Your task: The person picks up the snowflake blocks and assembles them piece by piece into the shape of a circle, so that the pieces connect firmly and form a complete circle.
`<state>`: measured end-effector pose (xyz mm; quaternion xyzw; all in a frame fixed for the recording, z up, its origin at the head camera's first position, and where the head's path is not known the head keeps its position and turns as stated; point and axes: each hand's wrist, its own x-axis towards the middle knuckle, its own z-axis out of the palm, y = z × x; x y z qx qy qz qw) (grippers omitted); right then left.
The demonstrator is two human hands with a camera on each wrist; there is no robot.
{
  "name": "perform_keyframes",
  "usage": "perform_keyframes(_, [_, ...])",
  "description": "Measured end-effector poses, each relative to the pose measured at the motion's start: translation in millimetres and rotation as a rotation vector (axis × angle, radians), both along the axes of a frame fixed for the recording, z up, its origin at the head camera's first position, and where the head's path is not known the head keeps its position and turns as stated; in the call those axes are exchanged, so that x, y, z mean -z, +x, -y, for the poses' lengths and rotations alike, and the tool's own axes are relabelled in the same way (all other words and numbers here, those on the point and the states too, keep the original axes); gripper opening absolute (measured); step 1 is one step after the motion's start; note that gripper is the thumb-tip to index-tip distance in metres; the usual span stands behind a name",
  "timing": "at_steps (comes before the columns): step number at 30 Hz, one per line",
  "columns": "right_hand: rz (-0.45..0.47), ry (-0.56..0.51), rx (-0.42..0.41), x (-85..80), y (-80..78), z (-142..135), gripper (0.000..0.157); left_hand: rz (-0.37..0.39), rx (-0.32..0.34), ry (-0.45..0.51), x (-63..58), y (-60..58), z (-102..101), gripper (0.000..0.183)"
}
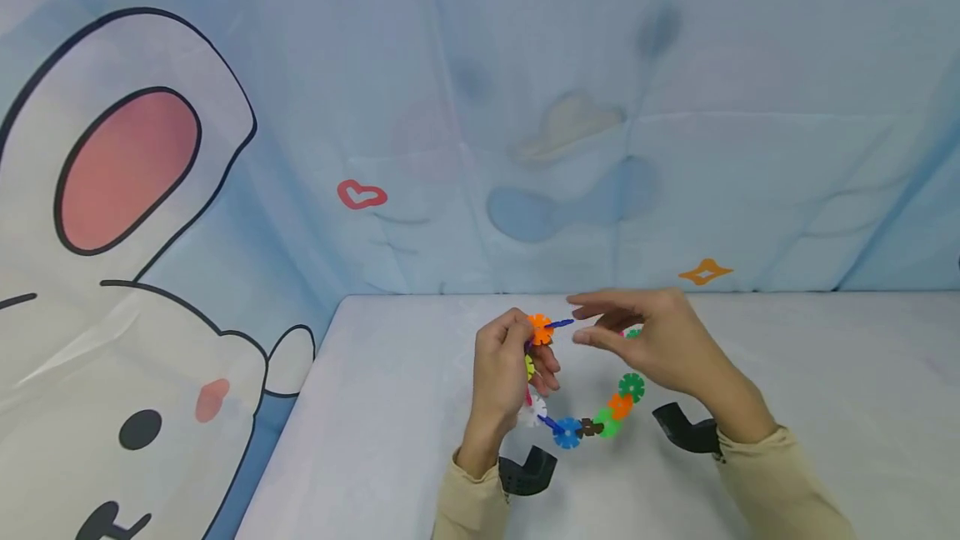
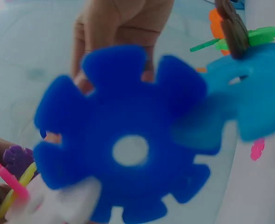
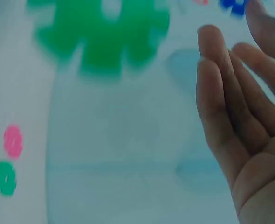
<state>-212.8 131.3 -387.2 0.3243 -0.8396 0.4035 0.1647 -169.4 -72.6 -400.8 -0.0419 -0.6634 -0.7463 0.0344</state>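
A chain of slotted plastic flower discs in mixed colours curves between the hands. My left hand [image 1: 501, 365] pinches it at an orange disc [image 1: 541, 329], from which a dark blue disc [image 1: 559, 323] sticks out edge-on to the right. Below the fingers hang yellow, pink and white discs [image 1: 534, 412], then a blue disc [image 1: 567, 433] and brown, green and orange ones. At the far end is a dark green disc [image 1: 632, 387]. My right hand [image 1: 660, 340] hovers just right of the dark blue disc, fingers extended, thumb apart, holding nothing. A dark blue disc [image 2: 95, 140] fills much of the left wrist view.
A pink disc [image 3: 13, 141] and a green disc [image 3: 5, 178] lie loose on the white table [image 1: 390, 423], partly behind the right hand in the head view. Behind the table hangs a blue cartoon curtain [image 1: 420, 107]. Black curved mounts [image 1: 528, 472] sit at both wrists.
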Motion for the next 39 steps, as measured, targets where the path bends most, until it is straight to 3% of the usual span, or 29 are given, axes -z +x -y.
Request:
perform_keyframes(5, [0.184,0.165,0.168,25.3,-26.2,-23,0.044,-0.013,-0.033,-0.040,1.2,-1.0,-1,0.036])
perform_keyframes(10, [0.365,0.380,0.185,71.7,-47.3,-31,0.051,-0.014,-0.030,-0.035,2.6,0.3,0,0.034])
perform_keyframes(14, [0.375,0.413,0.194,93.0,-50.3,-26,0.042,-0.037,-0.025,-0.030,3.4,0.2,0,0.033])
perform_keyframes(19, [0.372,0.381,0.235,97.8,-50.3,-23,0.024,-0.064,-0.018,-0.022,1.8,-0.6,0,0.032])
perform_keyframes(23, [0.391,0.361,0.252,96.3,-51.1,-22,0.023,-0.077,-0.010,-0.014,0.4,-0.4,0,0.033])
perform_keyframes(28, [0.377,0.265,0.207,83.6,-50.8,-23,0.014,-0.092,0.002,0.000,-0.9,0.7,0,0.032])
perform_keyframes(33, [0.283,0.048,0.163,42.5,-36.1,-22,0.012,-0.107,-0.003,0.022,-2.1,1.8,1,0.032])
perform_keyframes(39, [0.366,-0.204,0.042,-6.3,-4.6,-22,0.020,-0.133,-0.017,0.055,-4.2,4.0,0,0.031])
